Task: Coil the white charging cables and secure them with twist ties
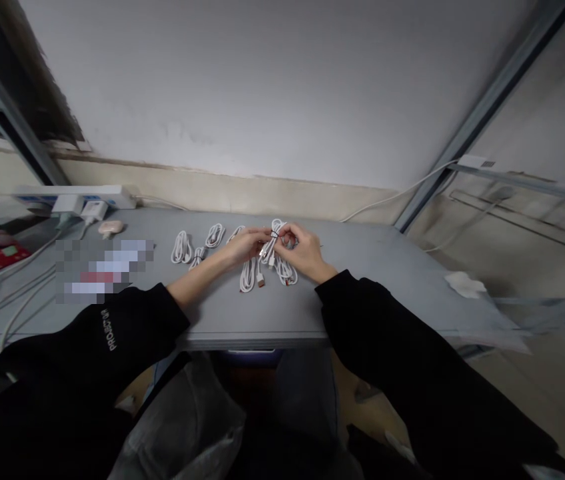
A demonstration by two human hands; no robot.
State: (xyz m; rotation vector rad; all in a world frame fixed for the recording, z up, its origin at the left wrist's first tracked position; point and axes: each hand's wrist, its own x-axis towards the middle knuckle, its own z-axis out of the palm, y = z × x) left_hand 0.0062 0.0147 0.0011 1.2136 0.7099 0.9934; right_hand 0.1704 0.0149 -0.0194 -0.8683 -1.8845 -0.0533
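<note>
A coiled white USB cable [277, 225] is held up above the desk between my two hands, a thin black tie [274, 234] around its middle. My left hand [247, 245] grips the bundle from the left, fingers closed. From the other side my right hand [303, 253] pinches at the black tie with thumb and fingertips. Below the hands lie another white cable coil [247, 275] and a bundle [286, 272] on the desk, partly covered by the right hand. A USB plug [260, 279] hangs or rests between them; which one I cannot tell.
More white cable coils [181, 247] lie left of my hands, some behind the left forearm. The grey desk [372, 293] also bears a power strip [112, 195] with chargers, an earbud case [111, 228], a blurred-out item [102, 270] and a crumpled white tissue [465, 285].
</note>
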